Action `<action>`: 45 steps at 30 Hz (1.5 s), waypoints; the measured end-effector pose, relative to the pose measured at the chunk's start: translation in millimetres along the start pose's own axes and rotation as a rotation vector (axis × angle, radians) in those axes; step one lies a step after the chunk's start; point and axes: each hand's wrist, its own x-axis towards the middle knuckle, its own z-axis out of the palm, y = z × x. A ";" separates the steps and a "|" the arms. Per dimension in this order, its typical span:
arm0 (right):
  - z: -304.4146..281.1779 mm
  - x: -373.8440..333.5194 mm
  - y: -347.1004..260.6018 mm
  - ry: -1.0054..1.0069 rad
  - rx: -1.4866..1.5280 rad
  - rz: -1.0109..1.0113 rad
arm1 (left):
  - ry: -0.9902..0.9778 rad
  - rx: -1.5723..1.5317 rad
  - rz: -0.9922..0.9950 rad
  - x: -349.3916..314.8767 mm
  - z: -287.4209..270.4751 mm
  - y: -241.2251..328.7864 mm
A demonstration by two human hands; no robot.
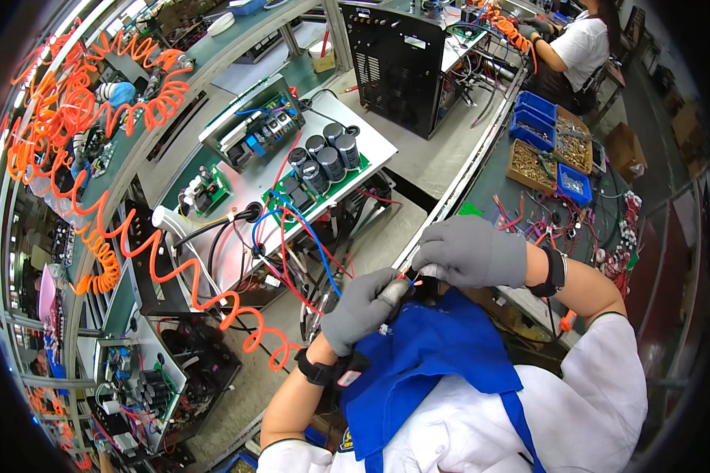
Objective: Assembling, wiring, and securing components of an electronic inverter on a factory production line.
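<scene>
My left hand [364, 310], in a grey glove, is closed in front of the blue apron. Stripped copper wire ends [416, 281] stick out past its thumb, so it grips wires. Close beside it, my gloved right hand [469, 254] is closed too, fingertips pinched near those ends; what is in them is hidden. A blue wire [317, 240] and red wires [285, 264] run from the unit in front of me toward my left hand. That unit has a white panel [371, 148] carrying a green circuit board [343, 183] with several black cylindrical capacitors [314, 175].
Blue bins [533, 126] and cardboard trays [531, 167] of small metal parts sit at right, near loose wire bundles [548, 229]. Orange coiled hoses [162, 268] hang at left. A black-cased unit [390, 67] stands beyond; another person [580, 51] works at far right.
</scene>
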 end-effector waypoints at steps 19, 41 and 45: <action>2.8 14.5 21.4 -0.110 0.446 0.027 | -0.126 -0.159 -0.118 0.0 -11.5 13.2; 11.8 13.9 23.8 0.039 0.644 -0.097 | -0.099 -0.220 -0.148 -5.1 -12.3 25.0; 14.3 12.3 23.2 0.039 0.667 -0.078 | -0.089 -0.220 -0.177 -6.1 -12.1 29.2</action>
